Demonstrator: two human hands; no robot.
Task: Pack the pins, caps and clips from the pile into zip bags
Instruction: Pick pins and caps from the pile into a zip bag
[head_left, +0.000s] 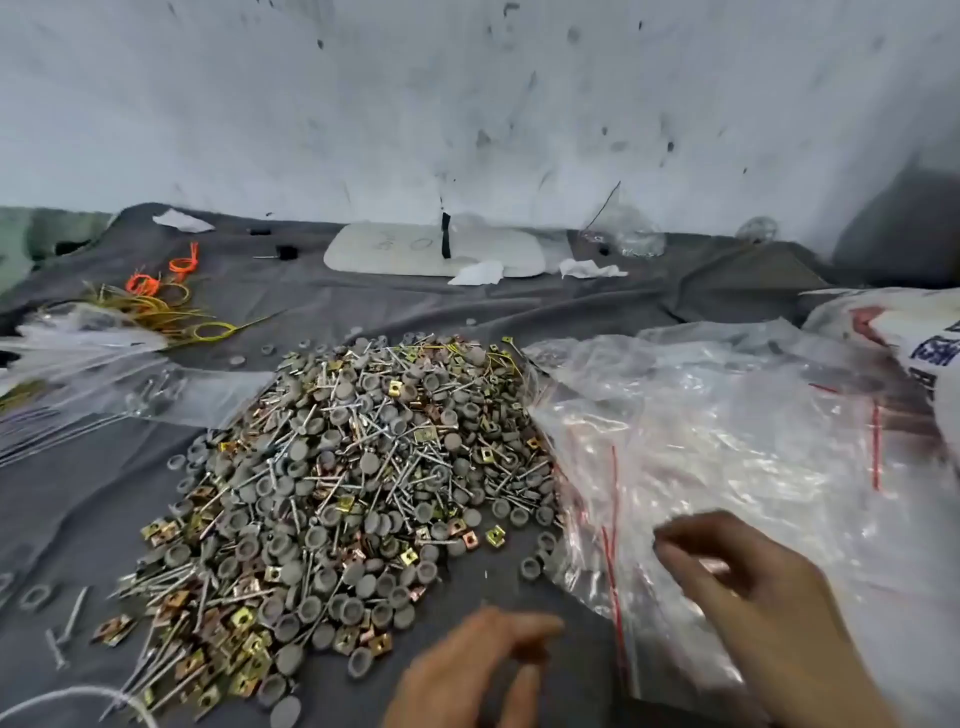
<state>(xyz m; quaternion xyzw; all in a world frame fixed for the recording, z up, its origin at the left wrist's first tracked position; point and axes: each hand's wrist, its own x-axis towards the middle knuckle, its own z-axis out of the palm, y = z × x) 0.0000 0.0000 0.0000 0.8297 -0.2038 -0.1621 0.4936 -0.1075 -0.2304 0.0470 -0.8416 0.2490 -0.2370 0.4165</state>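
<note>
Pins, caps and clips (353, 467) are heaped on grey cloth (78, 493), zip bags (727, 441) just beside. Right hand (753, 587) is curled onto the bags, grip unclear; left hand (483, 670) is loose, empty. One bag should be separated singly, then opened.

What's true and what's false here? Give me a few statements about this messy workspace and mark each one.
1. The pile lies on a grey cloth. True.
2. The pile holds only one kind of part. False: pins, gold square clips and grey caps are mixed together.
3. The right hand is over the pile. False: it is over the zip bags, to the right of the pile.
4. The ties at the back left are orange and yellow. True.
5. The zip bags have blue strips. False: the strips are red.
</note>
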